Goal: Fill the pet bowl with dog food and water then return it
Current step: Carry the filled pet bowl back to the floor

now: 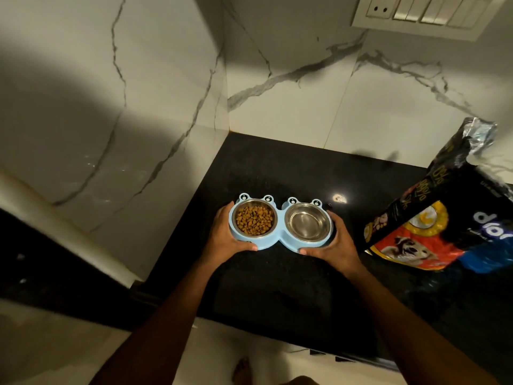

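A light blue double pet bowl (281,237) with frog-eye bumps sits at the middle of a black counter. Its left steel cup holds brown dog food (254,220). The right steel cup (308,225) looks dry and holds nothing. My left hand (225,237) wraps the bowl's left end, thumb on the front rim. On the right end, my right hand (334,244) grips the same way. I cannot tell whether the bowl rests on the counter or is lifted off it.
An open dog food bag (441,215) stands at the right on the black counter (277,168). Marble walls meet in a corner behind the bowl. A switch panel (424,12) is high on the right wall. The counter's front edge runs below my forearms, with pale floor beneath.
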The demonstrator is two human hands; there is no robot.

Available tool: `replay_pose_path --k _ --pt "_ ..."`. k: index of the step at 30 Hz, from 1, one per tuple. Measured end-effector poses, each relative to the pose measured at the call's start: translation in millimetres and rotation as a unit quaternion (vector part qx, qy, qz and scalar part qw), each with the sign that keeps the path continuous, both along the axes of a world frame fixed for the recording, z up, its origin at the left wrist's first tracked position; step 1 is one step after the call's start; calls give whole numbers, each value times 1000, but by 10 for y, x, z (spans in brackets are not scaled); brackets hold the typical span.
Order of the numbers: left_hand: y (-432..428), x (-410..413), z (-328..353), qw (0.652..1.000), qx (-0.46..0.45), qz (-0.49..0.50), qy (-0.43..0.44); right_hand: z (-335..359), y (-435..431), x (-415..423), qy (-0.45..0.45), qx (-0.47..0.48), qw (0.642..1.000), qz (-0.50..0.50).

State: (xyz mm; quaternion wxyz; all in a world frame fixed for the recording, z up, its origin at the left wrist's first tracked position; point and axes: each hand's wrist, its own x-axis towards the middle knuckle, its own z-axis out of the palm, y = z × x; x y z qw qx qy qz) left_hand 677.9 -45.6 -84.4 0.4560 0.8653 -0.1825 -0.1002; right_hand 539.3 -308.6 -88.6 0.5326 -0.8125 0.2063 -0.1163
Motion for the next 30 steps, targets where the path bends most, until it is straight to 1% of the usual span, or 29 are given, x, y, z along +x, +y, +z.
replay_pose_path --k 5,8,11,16,20,23,28,30 --pt "24 51 -103 999 0 -3 40 -15 -35 12 31 -16 999 6" --pt "16 58 -119 999 -15 -25 39 -13 -98 52 60 -34 997 26" --pt "27 75 -129 999 -30 -27 34 6 -108 75 48 -68 995 57" --pt "49 86 -78 998 -40 -25 29 77 -29 64 23 -27 998 50" --pt "100 9 -22 999 -45 -18 25 128 -10 66 12 -25 998 59" --pt "178 -102 10 999 -45 -5 18 181 20 65 0 -22 997 80" --pt "330 -373 124 998 -40 29 -31 266 129 39 -38 -25 991 127" --pt "405 -442 143 998 -50 39 -22 255 158 38 -45 -25 989 136"
